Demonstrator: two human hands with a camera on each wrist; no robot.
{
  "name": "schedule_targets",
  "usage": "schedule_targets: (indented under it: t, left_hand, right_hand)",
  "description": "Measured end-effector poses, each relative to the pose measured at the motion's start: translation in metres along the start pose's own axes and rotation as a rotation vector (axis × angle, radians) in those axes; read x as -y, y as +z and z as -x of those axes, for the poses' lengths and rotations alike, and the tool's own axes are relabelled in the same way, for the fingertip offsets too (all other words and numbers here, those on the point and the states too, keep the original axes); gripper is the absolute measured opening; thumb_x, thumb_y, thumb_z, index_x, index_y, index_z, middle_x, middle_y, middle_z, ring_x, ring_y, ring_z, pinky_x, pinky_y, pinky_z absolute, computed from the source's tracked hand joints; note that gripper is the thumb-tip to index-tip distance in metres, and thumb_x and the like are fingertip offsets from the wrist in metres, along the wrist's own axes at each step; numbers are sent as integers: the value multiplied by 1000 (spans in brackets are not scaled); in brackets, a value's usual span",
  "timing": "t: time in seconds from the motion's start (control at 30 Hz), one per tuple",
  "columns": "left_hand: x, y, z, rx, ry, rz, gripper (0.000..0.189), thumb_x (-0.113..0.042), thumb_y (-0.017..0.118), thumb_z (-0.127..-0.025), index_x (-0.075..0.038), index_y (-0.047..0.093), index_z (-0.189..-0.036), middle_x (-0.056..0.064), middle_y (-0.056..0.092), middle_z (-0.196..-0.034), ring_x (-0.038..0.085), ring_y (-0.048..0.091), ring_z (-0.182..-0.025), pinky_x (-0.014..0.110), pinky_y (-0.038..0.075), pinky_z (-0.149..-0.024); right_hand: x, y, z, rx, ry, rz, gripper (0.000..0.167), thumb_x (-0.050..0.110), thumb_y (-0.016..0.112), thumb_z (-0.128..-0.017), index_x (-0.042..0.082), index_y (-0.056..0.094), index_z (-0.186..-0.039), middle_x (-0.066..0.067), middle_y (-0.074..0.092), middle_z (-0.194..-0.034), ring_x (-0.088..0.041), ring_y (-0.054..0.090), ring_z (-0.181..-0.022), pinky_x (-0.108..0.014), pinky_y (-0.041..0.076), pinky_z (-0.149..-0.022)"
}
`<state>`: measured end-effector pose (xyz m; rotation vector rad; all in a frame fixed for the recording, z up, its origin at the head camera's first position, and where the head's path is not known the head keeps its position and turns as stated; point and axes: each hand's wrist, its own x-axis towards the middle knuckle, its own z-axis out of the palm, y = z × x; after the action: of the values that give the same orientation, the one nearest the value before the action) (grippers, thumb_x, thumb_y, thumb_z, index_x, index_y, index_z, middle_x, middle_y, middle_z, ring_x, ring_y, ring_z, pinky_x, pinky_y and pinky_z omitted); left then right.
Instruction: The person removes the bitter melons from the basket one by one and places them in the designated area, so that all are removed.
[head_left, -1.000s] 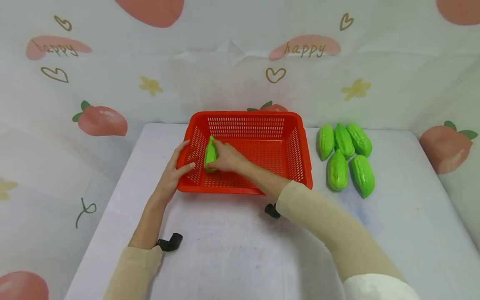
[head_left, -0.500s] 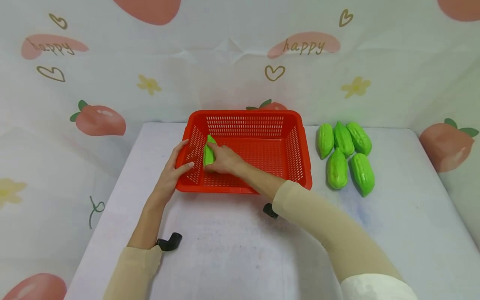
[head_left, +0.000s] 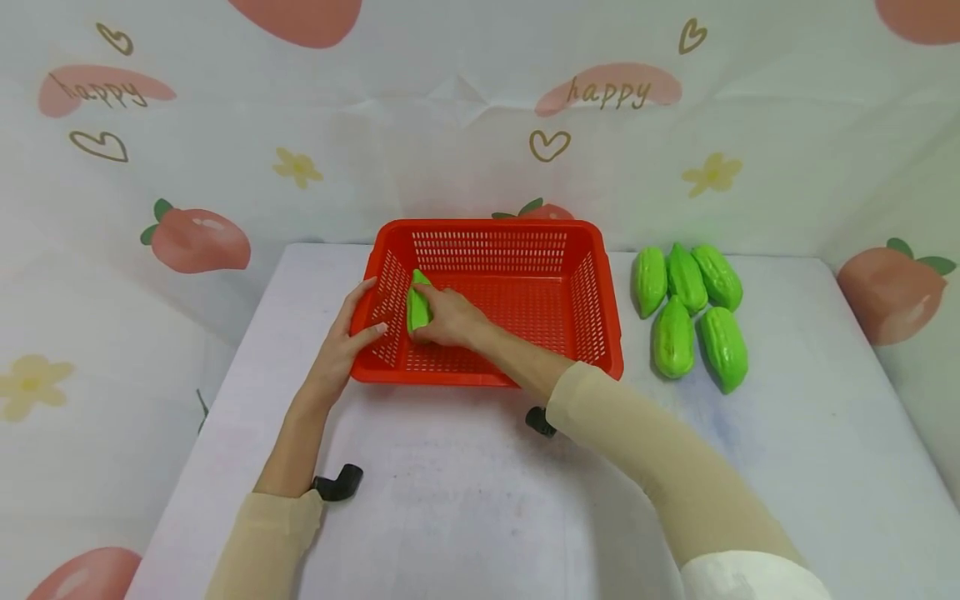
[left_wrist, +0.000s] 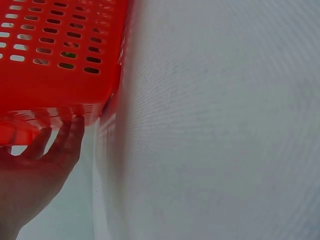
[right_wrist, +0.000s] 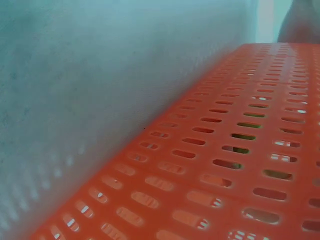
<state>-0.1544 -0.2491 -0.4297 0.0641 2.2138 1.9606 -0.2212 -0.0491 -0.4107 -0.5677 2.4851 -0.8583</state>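
Observation:
A red plastic basket (head_left: 517,379) with slotted walls stands on the table. At its left end my left hand (head_left: 339,354) grips the wall, thumb over the rim and fingers along the outside; in the left wrist view the fingers of the left hand (left_wrist: 50,160) lie against the basket's wall (left_wrist: 55,85). Inside, by the left wall, my right hand (head_left: 450,320) holds a bright green ribbed star fruit (head_left: 417,310) between thumb and fingers. The fruit lies lengthwise, pointed end toward the back. In the right wrist view the basket's slotted wall (right_wrist: 200,155) hides the right fingers.
To the basket's right, several more green star fruits (head_left: 675,337) lie in two rows on the white table (head_left: 450,500). A patterned cloth (head_left: 465,158) hangs behind. Black fittings (head_left: 341,483) show beside both forearms.
Over the past second, my right hand has turned the star fruit slightly and moved it a little closer to the basket's left wall. My left hand keeps its grip on the basket.

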Motion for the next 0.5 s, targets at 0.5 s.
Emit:
schedule_targets:
  t: [0.5]
  left_hand:
    - [0, 0, 0, -5, -7, -7, 64, -17, 50, -102, -38, 23, -156, 3, 27, -156, 31, 37, -134, 38, 49, -98]
  right_hand:
    - [0, -21, 13, -118, -42, -120, 82, 31, 76, -84, 20, 35, -155, -10, 52, -120, -21, 48, -102, -29, 48, -77]
